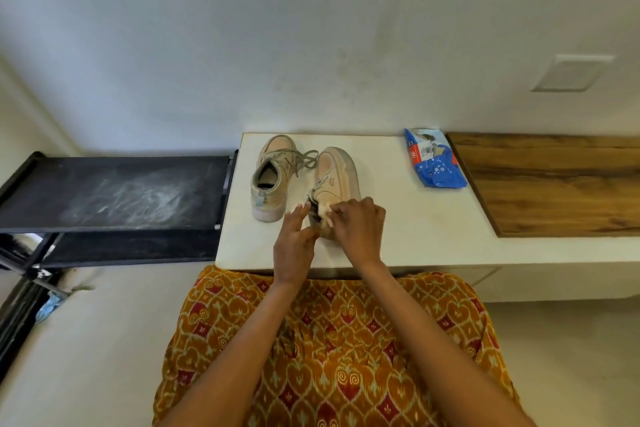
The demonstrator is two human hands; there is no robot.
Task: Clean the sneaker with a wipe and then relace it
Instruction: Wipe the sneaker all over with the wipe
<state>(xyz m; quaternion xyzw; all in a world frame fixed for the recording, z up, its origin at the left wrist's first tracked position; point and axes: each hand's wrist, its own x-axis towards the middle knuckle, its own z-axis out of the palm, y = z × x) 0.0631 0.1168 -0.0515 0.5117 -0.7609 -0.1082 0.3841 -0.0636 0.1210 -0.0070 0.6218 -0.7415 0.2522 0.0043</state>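
Two beige sneakers stand on a white counter (pixel 398 236). The right sneaker (pixel 334 173) points away from me, and both my hands are at its heel end. My right hand (pixel 358 224) presses a crumpled white wipe (pixel 325 210) against the heel collar. My left hand (pixel 294 239) steadies the heel from the left side with its fingers spread on the shoe. The left sneaker (pixel 272 180) stands untouched beside it, its grey laces (pixel 304 158) trailing loose toward the right shoe. The right sneaker's heel is hidden by my hands.
A blue wipes packet (pixel 434 159) lies at the back of the counter, right of the shoes. A wooden board (pixel 554 184) covers the counter's right part. A dusty black shelf (pixel 114 192) stands to the left. A wall rises directly behind.
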